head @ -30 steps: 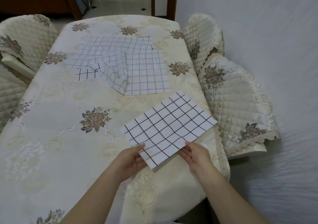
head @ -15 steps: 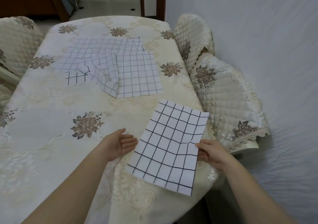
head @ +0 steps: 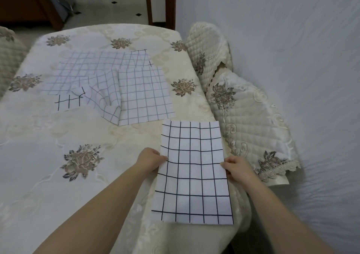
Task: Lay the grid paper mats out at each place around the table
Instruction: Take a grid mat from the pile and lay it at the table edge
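2 hands (head: 153, 160) (head: 236, 168) gripping 1 grid mat (head: 192, 173)

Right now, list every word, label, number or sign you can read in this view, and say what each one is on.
None: no readable text shows anywhere.
The mat held between the left hand and the right hand carries only dark grid lines.
The pile of mats farther up the table shows only grid lines.
The tablecloth and chair covers bear flower embroidery, no lettering.

Left hand (head: 151, 159), right hand (head: 236, 167) pinching
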A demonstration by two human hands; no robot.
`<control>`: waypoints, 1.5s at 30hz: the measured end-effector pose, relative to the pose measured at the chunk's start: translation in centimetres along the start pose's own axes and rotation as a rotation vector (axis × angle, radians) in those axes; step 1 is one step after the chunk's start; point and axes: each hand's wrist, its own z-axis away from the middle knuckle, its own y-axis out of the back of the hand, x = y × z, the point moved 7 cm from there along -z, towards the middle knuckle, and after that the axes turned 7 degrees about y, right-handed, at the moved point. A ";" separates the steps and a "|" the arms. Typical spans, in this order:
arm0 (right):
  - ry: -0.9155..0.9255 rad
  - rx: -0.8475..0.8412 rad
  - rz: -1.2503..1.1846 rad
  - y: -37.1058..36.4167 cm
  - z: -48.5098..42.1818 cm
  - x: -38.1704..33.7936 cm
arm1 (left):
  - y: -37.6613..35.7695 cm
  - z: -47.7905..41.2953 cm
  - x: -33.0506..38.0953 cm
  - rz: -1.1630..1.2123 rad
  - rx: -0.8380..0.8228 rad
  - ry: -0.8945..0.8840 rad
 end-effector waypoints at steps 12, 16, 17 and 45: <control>0.116 0.106 -0.004 -1.2 -6.6 -4.5 | 2.3 -4.1 0.2 0.352 0.058 0.102; 0.122 0.126 0.002 -1.6 -8.2 -4.8 | 2.4 -4.9 0.0 0.473 0.046 0.141; 0.117 0.123 0.013 -1.8 -8.6 -4.7 | 2.4 -5.2 0.0 0.497 0.046 0.146; 0.101 0.209 0.072 -1.8 -11.3 -4.2 | 2.9 -6.0 0.1 0.535 0.131 0.160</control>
